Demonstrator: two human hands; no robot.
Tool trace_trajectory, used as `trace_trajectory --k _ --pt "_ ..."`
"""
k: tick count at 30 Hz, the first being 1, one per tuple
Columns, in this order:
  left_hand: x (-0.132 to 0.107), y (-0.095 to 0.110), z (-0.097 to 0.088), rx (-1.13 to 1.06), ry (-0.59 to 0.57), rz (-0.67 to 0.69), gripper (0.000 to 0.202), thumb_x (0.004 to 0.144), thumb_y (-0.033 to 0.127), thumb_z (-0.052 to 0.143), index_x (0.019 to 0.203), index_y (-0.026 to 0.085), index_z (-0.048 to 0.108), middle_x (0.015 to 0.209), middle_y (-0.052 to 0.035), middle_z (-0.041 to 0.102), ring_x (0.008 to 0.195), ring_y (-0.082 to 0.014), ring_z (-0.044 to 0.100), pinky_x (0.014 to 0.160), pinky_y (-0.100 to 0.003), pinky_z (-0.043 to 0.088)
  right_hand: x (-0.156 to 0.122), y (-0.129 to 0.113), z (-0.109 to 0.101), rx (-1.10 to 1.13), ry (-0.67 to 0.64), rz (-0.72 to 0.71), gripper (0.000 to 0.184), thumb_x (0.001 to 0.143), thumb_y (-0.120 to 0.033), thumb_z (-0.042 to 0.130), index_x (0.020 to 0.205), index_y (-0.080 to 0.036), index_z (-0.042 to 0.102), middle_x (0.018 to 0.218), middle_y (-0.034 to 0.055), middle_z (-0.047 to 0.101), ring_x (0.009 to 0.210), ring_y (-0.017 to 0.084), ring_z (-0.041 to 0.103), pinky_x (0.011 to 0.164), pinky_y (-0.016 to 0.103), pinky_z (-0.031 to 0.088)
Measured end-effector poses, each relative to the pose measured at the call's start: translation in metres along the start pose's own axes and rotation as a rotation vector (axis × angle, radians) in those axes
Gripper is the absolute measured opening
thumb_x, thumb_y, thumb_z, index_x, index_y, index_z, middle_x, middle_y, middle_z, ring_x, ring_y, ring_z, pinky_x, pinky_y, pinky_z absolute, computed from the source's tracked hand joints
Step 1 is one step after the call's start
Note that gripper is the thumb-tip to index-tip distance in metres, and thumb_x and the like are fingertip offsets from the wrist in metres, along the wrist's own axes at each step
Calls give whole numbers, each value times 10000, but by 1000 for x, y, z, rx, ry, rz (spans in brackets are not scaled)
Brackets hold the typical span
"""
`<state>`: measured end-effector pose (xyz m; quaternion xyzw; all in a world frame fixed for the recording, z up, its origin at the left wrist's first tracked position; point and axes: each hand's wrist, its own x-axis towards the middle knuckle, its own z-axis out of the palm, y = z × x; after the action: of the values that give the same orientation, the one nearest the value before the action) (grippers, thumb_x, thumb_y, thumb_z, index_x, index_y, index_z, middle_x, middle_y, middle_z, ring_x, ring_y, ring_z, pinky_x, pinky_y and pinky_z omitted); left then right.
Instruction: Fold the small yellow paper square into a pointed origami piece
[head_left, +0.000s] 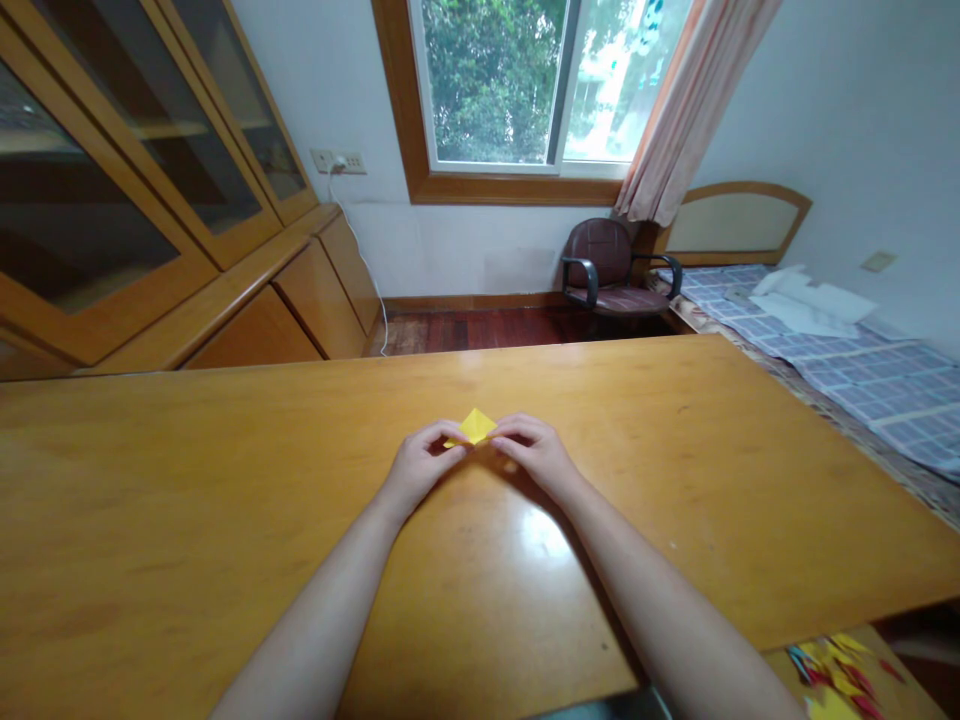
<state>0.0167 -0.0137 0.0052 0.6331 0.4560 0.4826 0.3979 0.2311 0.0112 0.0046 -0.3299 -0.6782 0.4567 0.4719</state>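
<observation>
Pinching one yellow paper, left hand and right hand meet on the table.

Glossy wooden table, matt yellow piece, probably paper

Person's body, as seen from the head camera: two bare forearms, no sleeves visible up to the frame edge. Left hand and right hand bare: no gloves, rings, watch or wristband visible.
</observation>
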Motion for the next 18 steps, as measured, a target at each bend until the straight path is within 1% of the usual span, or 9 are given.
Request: trace_trajectory --k 5,9,11,15,18 --pt "1 0 1 179 7 54 92 815 274 668 835 190 698 862 -34 698 816 -179 636 750 -272 473 0 4 5 39 -53 30 225 780 -384 772 946 -232 770 1035 60 666 938 181 640 771 286 519" --pt "0 5 3 284 -49 101 73 834 242 633 845 202 692 874 -26 706 825 -173 640 749 -264 469 2 6 6 -17 -49 25 194 781 -408 770 867 -234 782 1011 56 667 971 190 626 818 302 501" --pt "-1 7 5 301 -60 100 88 841 283 646 854 202 680 885 -27 707 824 -174 640 739 -263 471 2 6 5 -28 -30 22 182 804 -406 749 820 -227 781 971 56 681 937 190 632 844 319 493" --pt "-3 5 6 314 -37 22 195 820 381 693 846 196 636 831 -12 677 748 -162 616 690 -263 467 3 5 4 -11 0 7 178 835 -382 720 790 -213 759 912 57 703 897 191 641 855 328 488" --pt "-5 1 7 226 -10 -54 251 801 404 713 865 194 591 836 -10 660 763 -163 633 709 -272 492 3 2 4 -9 -6 11 201 839 -391 711 769 -204 735 901 57 707 882 189 641 835 324 486"
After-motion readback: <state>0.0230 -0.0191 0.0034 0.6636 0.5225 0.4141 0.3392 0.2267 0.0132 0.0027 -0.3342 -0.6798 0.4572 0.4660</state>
